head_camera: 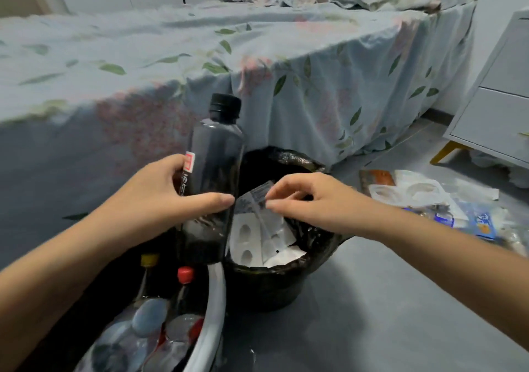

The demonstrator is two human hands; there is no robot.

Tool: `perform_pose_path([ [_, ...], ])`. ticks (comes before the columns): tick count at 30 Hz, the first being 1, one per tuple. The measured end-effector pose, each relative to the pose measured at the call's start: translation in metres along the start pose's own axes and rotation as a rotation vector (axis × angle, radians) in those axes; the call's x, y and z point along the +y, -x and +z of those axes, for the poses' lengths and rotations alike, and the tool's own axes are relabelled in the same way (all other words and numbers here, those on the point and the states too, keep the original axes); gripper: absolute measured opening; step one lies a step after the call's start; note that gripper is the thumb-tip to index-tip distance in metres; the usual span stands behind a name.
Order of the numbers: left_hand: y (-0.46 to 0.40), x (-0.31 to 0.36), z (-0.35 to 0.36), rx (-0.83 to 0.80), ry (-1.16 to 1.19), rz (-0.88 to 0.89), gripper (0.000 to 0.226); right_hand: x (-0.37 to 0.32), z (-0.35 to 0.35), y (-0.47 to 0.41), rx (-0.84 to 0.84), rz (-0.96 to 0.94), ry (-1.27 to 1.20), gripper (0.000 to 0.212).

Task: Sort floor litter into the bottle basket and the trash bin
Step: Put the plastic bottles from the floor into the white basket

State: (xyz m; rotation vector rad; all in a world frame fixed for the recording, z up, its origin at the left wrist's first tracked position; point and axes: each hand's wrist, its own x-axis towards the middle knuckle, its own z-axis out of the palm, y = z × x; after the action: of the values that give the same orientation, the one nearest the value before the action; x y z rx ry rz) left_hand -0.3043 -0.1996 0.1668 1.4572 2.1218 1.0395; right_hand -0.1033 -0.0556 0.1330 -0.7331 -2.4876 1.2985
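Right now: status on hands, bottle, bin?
Left hand grips black-capped bottle, upright over trash bin. Right hand pinches clear label at the bottle's side. Bottle basket alongside, nothing blocking.

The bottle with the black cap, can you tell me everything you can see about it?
The bottle is tall, clear plastic with a black screw cap on top, and it looks dark because you see through it. It stands upright in the air, beside the trash bin and above the bottle basket. The left hand grips its middle. A red-and-white label with writing runs down its left side, and the right hand pinches a clear, printed film that seems to be peeling off it.
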Motion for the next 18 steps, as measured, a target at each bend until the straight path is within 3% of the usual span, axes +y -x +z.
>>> perform_pose_path([
  [4, 0.033, -0.031, -0.033, 0.120, 0.164, -0.097, 0.070, -0.001, 0.027, -0.007, -0.102, -0.140, 0.359, 0.018],
  [8, 0.068, -0.059, -0.049, 0.120, 0.269, -0.205, 0.057, 0.005, 0.052, -0.013, -0.212, -0.194, 0.557, 0.039],
  [11, 0.084, -0.073, -0.047, 0.103, 0.228, -0.287, 0.055, 0.012, 0.065, -0.012, -0.286, -0.189, 0.631, 0.046],
  [14, 0.088, -0.086, -0.046, 0.134, 0.084, -0.313, 0.058, 0.016, 0.073, -0.010, -0.319, -0.243, 0.695, 0.039],
  [18, 0.085, -0.094, -0.044, 0.105, 0.060, -0.263, 0.049, 0.027, 0.086, -0.007, -0.275, -0.312, 0.821, 0.029],
])
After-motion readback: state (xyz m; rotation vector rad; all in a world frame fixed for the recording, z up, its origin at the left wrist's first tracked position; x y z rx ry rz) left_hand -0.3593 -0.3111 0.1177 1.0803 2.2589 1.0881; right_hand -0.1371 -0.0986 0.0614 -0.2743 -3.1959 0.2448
